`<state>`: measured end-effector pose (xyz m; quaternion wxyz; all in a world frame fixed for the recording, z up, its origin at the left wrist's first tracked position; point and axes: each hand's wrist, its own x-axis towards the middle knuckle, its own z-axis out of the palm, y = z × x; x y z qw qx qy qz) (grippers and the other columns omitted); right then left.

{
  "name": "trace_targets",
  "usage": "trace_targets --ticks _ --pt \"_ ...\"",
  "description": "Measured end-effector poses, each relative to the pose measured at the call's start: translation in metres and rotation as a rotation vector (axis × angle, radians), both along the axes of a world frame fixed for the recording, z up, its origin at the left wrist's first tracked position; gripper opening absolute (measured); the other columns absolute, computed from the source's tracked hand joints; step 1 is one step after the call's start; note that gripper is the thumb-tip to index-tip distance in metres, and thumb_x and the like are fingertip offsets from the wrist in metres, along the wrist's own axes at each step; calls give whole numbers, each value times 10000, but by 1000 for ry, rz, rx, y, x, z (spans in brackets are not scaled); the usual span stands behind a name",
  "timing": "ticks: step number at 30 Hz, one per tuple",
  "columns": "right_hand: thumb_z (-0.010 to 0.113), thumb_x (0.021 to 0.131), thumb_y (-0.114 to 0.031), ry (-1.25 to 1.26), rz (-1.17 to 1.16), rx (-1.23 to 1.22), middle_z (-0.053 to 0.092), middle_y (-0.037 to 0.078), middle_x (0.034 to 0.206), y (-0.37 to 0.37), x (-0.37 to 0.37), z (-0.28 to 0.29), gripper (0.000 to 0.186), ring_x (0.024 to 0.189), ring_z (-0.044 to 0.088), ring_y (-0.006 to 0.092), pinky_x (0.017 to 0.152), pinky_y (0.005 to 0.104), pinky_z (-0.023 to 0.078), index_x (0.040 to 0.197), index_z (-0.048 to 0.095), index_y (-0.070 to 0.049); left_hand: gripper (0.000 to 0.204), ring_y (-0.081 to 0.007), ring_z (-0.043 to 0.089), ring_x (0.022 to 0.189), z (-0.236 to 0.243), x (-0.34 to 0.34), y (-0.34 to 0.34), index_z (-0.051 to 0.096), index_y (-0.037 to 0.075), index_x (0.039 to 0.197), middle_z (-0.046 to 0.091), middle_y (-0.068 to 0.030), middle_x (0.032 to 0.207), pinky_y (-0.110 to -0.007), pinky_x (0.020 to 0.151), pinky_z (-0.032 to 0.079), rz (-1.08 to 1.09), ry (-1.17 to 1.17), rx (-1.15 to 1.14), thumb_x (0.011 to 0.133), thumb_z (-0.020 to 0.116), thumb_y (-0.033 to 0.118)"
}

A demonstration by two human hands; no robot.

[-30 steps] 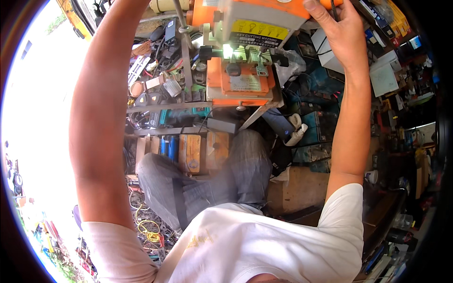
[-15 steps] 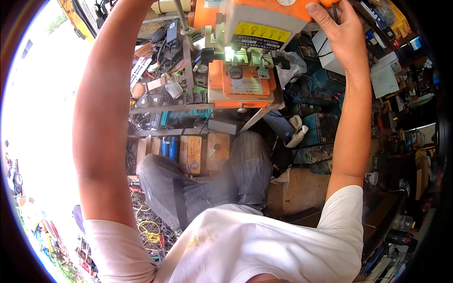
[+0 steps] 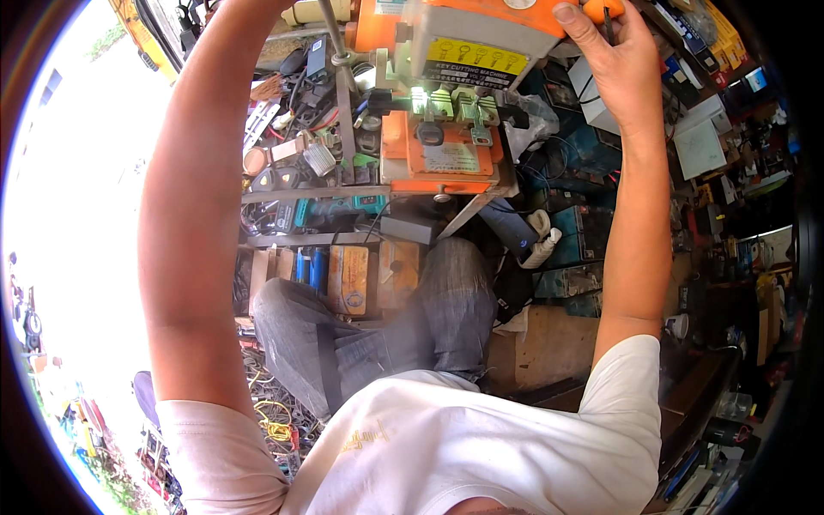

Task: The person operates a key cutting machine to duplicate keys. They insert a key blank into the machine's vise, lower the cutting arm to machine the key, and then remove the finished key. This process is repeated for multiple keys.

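An orange and grey key cutting machine (image 3: 476, 43) stands ahead of me, a yellow-and-black label on its front. Two keys (image 3: 429, 133) sit in its lit clamps (image 3: 476, 107) above an orange base (image 3: 442, 154). My right hand (image 3: 614, 56) is closed round an orange knob (image 3: 599, 10) at the machine's upper right, thumb on it and a dark lever by the fingers. My left forearm (image 3: 197, 197) rises to the top edge beside the machine; the hand itself is out of view.
Tools, cables and small parts (image 3: 292, 112) fill the metal-framed shelf (image 3: 305, 195) on the left, with a teal power tool (image 3: 335, 210) beneath. Wooden boxes (image 3: 348, 275) lie by my knees. Teal cases (image 3: 575, 232) and a white box (image 3: 590, 94) are stacked at right.
My left forearm has shifted a little to the right. My right hand stays on the knob and has moved hardly at all.
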<state>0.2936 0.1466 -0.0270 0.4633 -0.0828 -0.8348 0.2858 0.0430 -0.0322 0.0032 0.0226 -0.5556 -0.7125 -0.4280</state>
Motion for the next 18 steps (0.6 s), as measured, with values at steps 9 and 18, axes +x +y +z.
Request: trace_targets --ticks 9,18 --pt "816 926 -319 -111 -35 -149 505 -24 934 -23 -3 16 445 827 523 71 719 250 482 1104 538 -19 458 -93 506 515 0 -7 1 776 7 985 590 2 627 -284 489 443 -25 -51 1 908 779 458" --pt "815 925 -335 -79 -98 54 419 -40 854 0 3 4 414 743 418 90 656 270 415 973 514 -54 424 -93 527 534 -2 0 -6 771 10 969 592 -5 620 -306 511 460 22 27 -20 916 781 430"
